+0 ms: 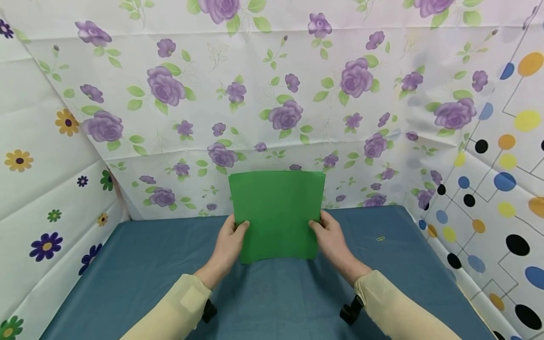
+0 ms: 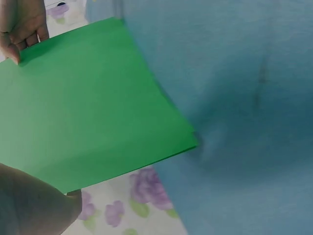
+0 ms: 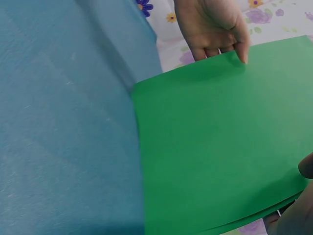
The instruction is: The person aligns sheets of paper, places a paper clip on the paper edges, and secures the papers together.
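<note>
Both hands pinch opposite edges of green sheets, perhaps more than 2.

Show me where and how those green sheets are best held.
Probably by both side edges, pinched from left and right, thumbs in front. The green sheets are thin, broad and layered, with those edges exposed; the left hand and right hand grip there.

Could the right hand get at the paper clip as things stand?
Probably not yet: the right hand holds the green paper. Otherwise the way looks free, nothing visible standing between that hand and the clip on the table.
</note>
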A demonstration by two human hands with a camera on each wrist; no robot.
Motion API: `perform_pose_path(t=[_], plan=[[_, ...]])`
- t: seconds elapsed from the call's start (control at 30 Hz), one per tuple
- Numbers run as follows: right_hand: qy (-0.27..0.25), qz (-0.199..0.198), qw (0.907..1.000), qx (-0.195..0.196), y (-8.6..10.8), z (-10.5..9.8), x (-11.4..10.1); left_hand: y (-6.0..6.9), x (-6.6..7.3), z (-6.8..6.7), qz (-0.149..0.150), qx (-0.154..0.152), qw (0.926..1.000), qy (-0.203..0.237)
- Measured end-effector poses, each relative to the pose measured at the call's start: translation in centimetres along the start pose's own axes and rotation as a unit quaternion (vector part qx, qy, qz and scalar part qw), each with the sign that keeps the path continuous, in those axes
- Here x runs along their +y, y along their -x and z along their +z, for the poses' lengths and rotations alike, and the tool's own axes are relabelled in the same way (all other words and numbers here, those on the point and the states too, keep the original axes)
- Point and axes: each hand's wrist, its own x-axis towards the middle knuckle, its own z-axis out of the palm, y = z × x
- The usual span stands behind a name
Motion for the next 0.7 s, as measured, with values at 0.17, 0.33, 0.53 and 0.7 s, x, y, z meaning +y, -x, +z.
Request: perform_pose_path(t=[0.17,0.33,0.53,0.7], plan=[[-0.012,-0.011,0.9999,0.003,-0.3,-0.2,-1.4,-0.5,1.6,-0.1,0.031,0.006,0.9993,0.021],[-0.028,-0.012,0.9995,0.006,-0.5,-0.2,-2.7,-0.8,3.0,0.0,0.059,0.012,0.9973,0.042],[-0.045,-0.016,0.9988,0.009,-0.5,0.0,-3.6,-0.9,3.8,0.2,0.068,0.026,0.9961,0.050],[-0.058,-0.023,0.9980,0.011,-0.6,0.1,-3.8,-0.9,3.9,0.3,0.083,0.027,0.9941,0.064]])
